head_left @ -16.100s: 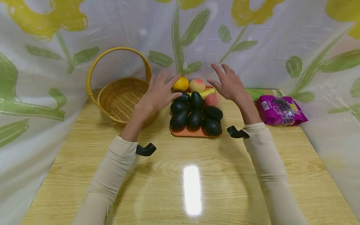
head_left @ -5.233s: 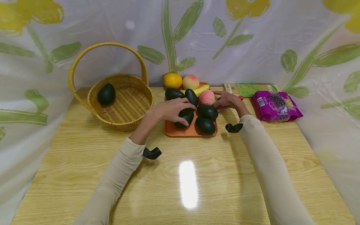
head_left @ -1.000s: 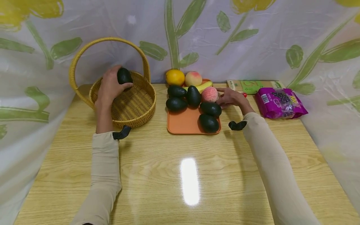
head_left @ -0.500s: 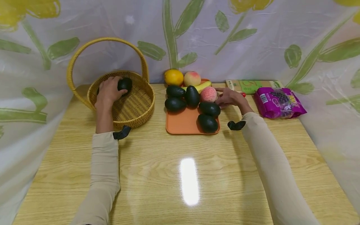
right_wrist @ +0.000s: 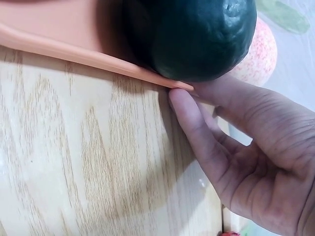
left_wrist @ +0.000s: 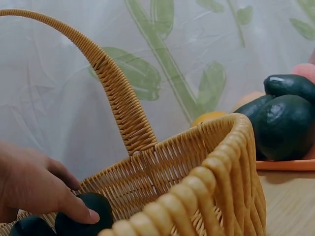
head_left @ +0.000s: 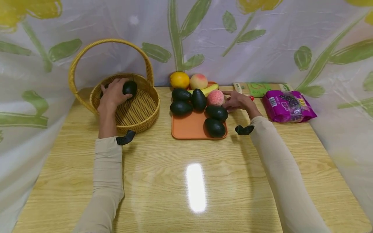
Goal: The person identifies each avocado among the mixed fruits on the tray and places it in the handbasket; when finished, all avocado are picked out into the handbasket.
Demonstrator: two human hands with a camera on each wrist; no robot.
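Observation:
My left hand [head_left: 112,94] reaches into the wicker basket [head_left: 148,118], holding a dark green avocado [head_left: 129,88] low inside it. In the left wrist view the thumb lies across this avocado [left_wrist: 88,226], and the fingertips behind are hidden. A second avocado [left_wrist: 32,227] sits beside it, mostly covered by the hand in the head view. My right hand [head_left: 237,101] pinches the right rim of the orange tray [head_left: 186,127]; the right wrist view shows thumb and finger at the tray edge [right_wrist: 123,66]. Several avocados [head_left: 215,127] and a speckled pink peach [head_left: 215,97] lie on the tray.
An orange fruit [head_left: 179,80], a pale peach [head_left: 198,81] and a banana [head_left: 211,89] lie at the tray's back. To the right are a purple grape-printed packet [head_left: 288,106] and a flat green package [head_left: 262,89]. The basket's tall handle [head_left: 110,41] arches above its bowl.
Over the last second my left hand has lowered the avocado into the basket. Earlier, that hand was at the tray, which now carries fewer avocados. The right hand stays at the tray's rim.

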